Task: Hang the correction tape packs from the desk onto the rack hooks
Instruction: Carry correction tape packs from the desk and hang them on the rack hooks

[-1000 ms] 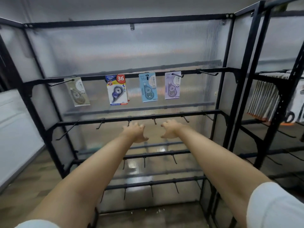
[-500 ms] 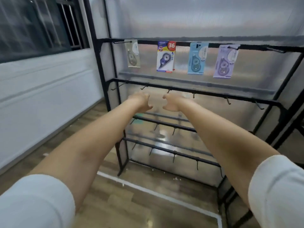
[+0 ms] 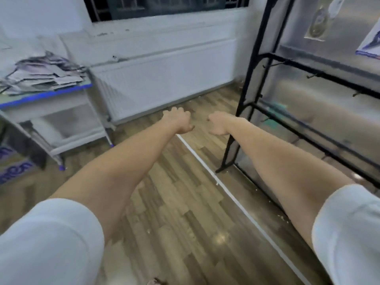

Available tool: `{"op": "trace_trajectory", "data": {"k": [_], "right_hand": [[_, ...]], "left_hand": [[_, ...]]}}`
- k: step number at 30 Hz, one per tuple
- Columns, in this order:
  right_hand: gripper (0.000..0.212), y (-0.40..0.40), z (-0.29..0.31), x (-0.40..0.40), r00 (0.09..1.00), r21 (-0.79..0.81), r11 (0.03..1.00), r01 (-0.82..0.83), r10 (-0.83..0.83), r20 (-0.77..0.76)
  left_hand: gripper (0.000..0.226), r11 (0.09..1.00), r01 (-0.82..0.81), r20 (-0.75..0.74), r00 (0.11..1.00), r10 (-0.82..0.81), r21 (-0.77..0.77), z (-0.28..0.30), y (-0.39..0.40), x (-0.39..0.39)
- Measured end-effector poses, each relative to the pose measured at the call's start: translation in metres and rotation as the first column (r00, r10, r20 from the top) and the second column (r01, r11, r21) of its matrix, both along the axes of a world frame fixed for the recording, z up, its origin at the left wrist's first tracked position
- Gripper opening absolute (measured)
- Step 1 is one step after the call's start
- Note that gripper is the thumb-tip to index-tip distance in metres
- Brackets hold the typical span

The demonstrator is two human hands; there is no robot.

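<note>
Both the left hand (image 3: 178,120) and right hand (image 3: 219,123) hung empty, fingers loosely curled, between the part-stocked rack (image 3: 267,56) and the desk (image 3: 47,93), where heaped packs (image 3: 44,73) awaited hanging.

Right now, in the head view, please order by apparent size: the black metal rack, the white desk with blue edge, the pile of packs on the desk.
1. black metal rack, largest
2. white desk with blue edge
3. pile of packs, smallest

The frame cuts off both rack and desk, so true sizes stay unsure.
</note>
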State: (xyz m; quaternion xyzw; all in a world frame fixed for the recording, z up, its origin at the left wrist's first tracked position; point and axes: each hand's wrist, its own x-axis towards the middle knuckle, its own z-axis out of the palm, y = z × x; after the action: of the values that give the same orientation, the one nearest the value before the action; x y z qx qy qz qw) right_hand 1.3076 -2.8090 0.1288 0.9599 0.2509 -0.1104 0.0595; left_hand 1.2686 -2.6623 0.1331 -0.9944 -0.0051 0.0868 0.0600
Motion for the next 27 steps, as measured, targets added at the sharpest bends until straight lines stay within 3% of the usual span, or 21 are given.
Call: {"op": "trace_trajectory", "data": {"k": [5, 15, 27], "right_hand": [[0.059, 0.115, -0.012, -0.017, 0.985, 0.031, 0.988, -0.154, 0.156, -0.070], [0.055, 0.371, -0.030, -0.063, 0.883, 0.055, 0.890, -0.453, 0.456, -0.114], [0.048, 0.590, -0.064, -0.066, 0.783, 0.036, 0.794, -0.607, 0.605, -0.144]], "left_hand": [[0.060, 0.984, -0.175, -0.044, 0.983, 0.176, 0.032, -0.014, 0.110, -0.046], [0.055, 0.895, -0.443, -0.073, 0.892, 0.446, 0.060, -0.029, 0.340, -0.139], [0.046, 0.777, -0.628, -0.101, 0.770, 0.630, 0.048, -0.050, 0.547, -0.160]]}}
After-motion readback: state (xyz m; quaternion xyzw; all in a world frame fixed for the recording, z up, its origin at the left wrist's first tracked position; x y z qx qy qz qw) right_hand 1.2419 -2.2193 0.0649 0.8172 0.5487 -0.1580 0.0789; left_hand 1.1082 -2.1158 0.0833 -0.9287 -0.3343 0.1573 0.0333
